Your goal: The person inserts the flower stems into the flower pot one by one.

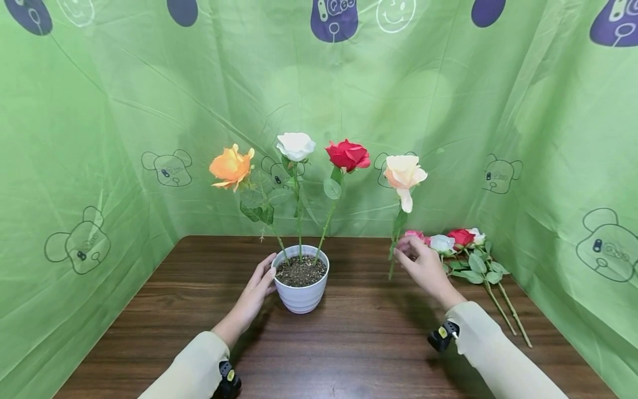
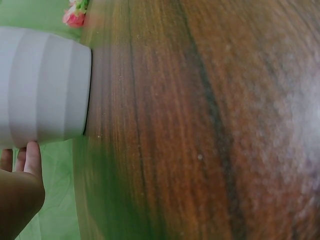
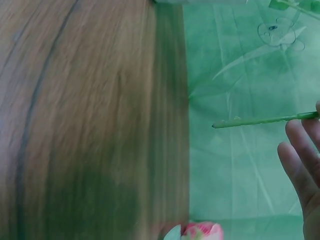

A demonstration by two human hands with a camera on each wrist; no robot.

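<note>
In the head view a white ribbed flowerpot (image 1: 301, 296) filled with dark soil stands on the table, an orange rose (image 1: 231, 167), a white rose (image 1: 296, 146) and a red rose (image 1: 348, 154) upright in it. My left hand (image 1: 257, 281) rests against the pot's left side; its fingertips touch the wall (image 2: 45, 90) in the left wrist view. Right of the pot, my right hand (image 1: 423, 263) pinches the green stem of a peach rose (image 1: 405, 173), held upright with its bloom on top. The right wrist view shows the stem's bare lower end (image 3: 250, 121) sticking out past the fingers.
More roses lie at the table's right side, including a red one (image 1: 461, 238), a white one (image 1: 442, 244) and a pink one (image 1: 416, 235), their stems (image 1: 513, 313) pointing toward the front. Green patterned cloth (image 1: 149, 111) hangs around the wooden table (image 1: 349, 343).
</note>
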